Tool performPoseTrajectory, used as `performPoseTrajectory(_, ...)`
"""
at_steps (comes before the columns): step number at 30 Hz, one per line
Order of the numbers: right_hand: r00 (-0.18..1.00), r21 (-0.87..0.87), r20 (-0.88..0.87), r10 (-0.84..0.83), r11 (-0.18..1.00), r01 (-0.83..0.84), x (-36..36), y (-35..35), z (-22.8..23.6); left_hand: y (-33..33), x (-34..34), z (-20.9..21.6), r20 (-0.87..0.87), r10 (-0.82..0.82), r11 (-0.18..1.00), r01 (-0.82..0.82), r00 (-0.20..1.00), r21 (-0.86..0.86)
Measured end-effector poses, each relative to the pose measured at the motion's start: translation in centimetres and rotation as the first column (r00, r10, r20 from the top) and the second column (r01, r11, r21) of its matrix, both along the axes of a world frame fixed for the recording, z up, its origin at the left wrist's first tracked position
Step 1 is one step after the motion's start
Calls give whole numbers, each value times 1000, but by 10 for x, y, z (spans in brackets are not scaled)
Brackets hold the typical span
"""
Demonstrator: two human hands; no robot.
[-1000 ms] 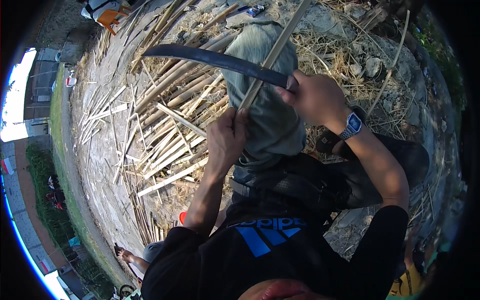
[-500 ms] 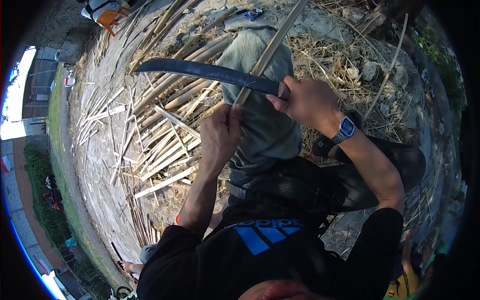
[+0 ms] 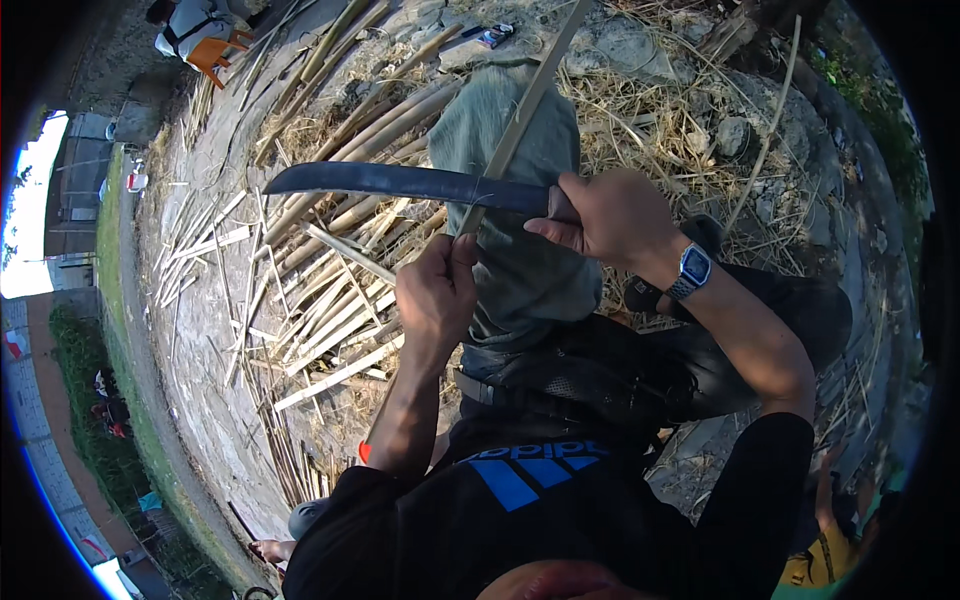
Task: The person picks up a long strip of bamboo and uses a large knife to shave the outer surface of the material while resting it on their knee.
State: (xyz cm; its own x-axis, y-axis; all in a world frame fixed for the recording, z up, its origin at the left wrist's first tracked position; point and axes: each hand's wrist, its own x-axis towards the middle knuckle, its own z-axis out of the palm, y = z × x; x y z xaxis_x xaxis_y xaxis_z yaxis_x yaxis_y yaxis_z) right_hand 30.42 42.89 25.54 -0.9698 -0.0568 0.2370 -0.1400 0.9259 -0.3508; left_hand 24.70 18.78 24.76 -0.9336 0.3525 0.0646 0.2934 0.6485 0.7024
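Observation:
A long bamboo strip (image 3: 528,108) slants across the grey-green cloth (image 3: 540,275) over my raised leg. My left hand (image 3: 437,288) is closed around the strip's near part, thumb on top. In my right hand (image 3: 622,218), I grip the handle of a machete with a dark, curved blade (image 3: 390,181). The blade points left and crosses the strip just beyond my left thumb. Thin shavings hang where blade and strip meet. My left fist hides part of the strip.
Bamboo poles (image 3: 400,122) and split strips (image 3: 340,375) lie scattered on the ground to the left. Dry shavings (image 3: 640,150) and a rock (image 3: 733,137) are at the right. A person on an orange chair (image 3: 210,58) sits at the far left; another person (image 3: 825,550) is at the lower right.
The machete blade has slid slightly nearer to me along the strip. My left hand has also come a little nearer, still gripping the strip.

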Motion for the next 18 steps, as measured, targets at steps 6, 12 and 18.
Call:
performPoseTrajectory(6, 925, -270, -150, -350, 914, 302, -36, 90, -7, -16, 10, -8, -129, -40, 999, 41, 991, 1)
performPoseTrajectory(12, 995, 84, 77, 63, 994, -70, 5, 7, -15, -17, 5, -16, -44, -29, 999, 31, 999, 39)
performPoseTrajectory(18, 989, -88, -138, -56, 995, 45, -23, 81, -25, -23, 5, -10, -54, -57, 998, 57, 997, 8)
